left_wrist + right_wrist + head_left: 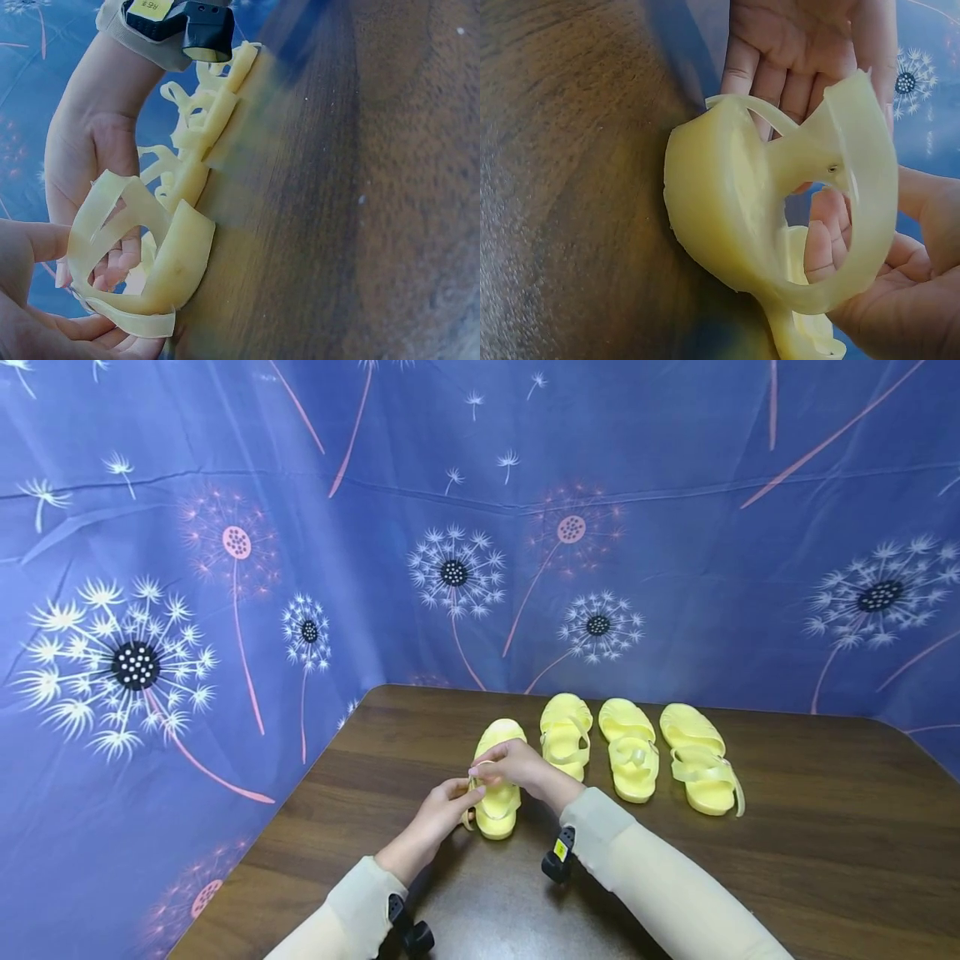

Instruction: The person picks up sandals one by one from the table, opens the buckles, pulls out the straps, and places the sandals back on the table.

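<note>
On one wrist cam (pixel 557 858), blurry yellow label (pixel 150 8); left hand (pixel 437 812) pinches sandal strap (pixel 91 217), right hand's (pixel 523 765) grip, can't tell; wood table (pixel 825 827), dandelion backdrop (pixel 675 485).

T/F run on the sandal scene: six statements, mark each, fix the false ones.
1. The left hand and the right hand are both at the leftmost sandal. True.
2. The brown table bears three more sandals to the right of that one. True.
3. All four sandals are blue. False: all four are yellow.
4. A hand is touching every sandal. False: the rightmost sandal, for one, lies with neither hand touching it.
5. The backdrop has a dandelion pattern. True.
6. Both sleeves are black. False: the left sleeve and the right sleeve are pale.
</note>
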The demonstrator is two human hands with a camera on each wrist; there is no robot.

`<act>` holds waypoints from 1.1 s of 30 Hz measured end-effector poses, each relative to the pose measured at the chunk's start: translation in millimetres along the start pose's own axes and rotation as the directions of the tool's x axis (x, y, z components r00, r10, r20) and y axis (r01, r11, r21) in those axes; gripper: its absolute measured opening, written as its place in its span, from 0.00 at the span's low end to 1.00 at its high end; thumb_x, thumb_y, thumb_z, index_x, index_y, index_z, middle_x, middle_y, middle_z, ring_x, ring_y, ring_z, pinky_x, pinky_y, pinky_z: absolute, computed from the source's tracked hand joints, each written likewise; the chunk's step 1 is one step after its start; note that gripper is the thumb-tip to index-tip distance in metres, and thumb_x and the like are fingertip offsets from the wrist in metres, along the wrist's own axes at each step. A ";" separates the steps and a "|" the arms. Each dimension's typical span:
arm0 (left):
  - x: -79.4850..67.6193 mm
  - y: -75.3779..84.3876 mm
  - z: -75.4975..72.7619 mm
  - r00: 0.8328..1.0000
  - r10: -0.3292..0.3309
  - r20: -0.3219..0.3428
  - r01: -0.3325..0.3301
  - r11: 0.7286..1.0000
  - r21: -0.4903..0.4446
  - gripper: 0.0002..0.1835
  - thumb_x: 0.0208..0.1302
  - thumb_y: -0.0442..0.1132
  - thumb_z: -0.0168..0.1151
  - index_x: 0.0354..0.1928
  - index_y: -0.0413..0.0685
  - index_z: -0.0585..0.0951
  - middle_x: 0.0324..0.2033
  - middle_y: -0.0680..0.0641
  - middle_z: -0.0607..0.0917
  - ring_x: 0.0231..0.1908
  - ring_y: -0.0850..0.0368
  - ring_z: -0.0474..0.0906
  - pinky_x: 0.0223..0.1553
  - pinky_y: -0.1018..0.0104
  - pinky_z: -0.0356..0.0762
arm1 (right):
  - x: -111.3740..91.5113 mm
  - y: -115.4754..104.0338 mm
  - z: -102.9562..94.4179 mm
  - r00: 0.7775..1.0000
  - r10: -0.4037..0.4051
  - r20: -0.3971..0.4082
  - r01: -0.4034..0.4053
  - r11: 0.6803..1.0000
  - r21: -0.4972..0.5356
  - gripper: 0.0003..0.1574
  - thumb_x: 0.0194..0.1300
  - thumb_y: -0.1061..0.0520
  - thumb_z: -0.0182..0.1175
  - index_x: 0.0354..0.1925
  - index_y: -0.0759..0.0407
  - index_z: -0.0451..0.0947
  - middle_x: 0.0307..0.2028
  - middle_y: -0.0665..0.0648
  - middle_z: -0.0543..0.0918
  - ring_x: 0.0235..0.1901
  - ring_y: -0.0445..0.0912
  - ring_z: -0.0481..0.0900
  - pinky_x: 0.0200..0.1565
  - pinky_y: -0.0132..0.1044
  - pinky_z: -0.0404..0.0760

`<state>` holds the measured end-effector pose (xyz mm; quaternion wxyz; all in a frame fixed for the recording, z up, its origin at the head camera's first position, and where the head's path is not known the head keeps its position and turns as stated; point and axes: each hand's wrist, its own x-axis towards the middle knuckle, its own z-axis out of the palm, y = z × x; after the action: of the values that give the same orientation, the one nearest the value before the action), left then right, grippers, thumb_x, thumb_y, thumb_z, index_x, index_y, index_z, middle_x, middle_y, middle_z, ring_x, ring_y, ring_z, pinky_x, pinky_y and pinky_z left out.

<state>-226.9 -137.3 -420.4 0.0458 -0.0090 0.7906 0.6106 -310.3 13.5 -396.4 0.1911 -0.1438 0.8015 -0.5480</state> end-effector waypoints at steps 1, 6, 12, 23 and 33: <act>-0.1 0.3 0.0 1.000 0.001 -0.001 -0.001 1.000 0.008 0.29 0.67 0.49 0.59 0.59 0.30 0.72 0.54 0.36 0.79 0.46 0.55 0.77 0.46 0.63 0.77 | 0.1 0.1 0.3 1.000 -0.002 -0.002 0.002 1.000 -0.004 0.13 0.60 0.55 0.68 0.39 0.63 0.85 0.35 0.53 0.86 0.35 0.43 0.81 0.44 0.39 0.80; 0.2 -0.6 0.3 1.000 0.000 -0.005 0.000 1.000 0.022 0.29 0.68 0.49 0.59 0.59 0.30 0.72 0.55 0.34 0.79 0.49 0.51 0.77 0.49 0.57 0.77 | 0.7 1.9 1.9 1.000 -0.006 0.000 0.006 1.000 -0.003 0.12 0.59 0.56 0.68 0.37 0.64 0.84 0.29 0.53 0.84 0.29 0.42 0.79 0.37 0.34 0.79; 0.4 -1.9 -0.7 1.000 0.005 0.013 -0.005 1.000 0.000 0.29 0.68 0.49 0.58 0.59 0.29 0.72 0.54 0.36 0.79 0.48 0.53 0.77 0.49 0.60 0.78 | 1.3 3.0 0.6 1.000 0.007 -0.017 -0.007 1.000 0.000 0.12 0.58 0.57 0.69 0.37 0.67 0.85 0.24 0.52 0.83 0.26 0.41 0.78 0.33 0.32 0.80; 2.1 -6.9 -4.1 0.997 0.037 -0.064 -0.041 0.997 -0.071 0.18 0.72 0.38 0.52 0.51 0.26 0.75 0.40 0.42 0.83 0.40 0.56 0.80 0.48 0.59 0.80 | 1.6 6.1 -0.6 1.000 0.022 -0.001 -0.022 0.999 0.034 0.13 0.59 0.57 0.68 0.37 0.67 0.84 0.25 0.53 0.84 0.26 0.40 0.78 0.34 0.32 0.81; 6.6 -11.7 -4.3 0.990 0.037 -0.137 -0.050 0.994 -0.097 0.12 0.66 0.30 0.57 0.43 0.23 0.76 0.30 0.41 0.82 0.28 0.60 0.79 0.39 0.58 0.85 | 2.9 12.5 1.3 0.999 0.031 0.007 -0.032 0.995 0.097 0.12 0.59 0.55 0.67 0.36 0.64 0.83 0.27 0.51 0.82 0.30 0.42 0.79 0.39 0.33 0.81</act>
<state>-233.0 -144.2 -431.2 -0.0217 -0.0353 0.7602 0.6483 -312.6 15.7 -408.9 0.2088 -0.1232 0.7757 -0.5827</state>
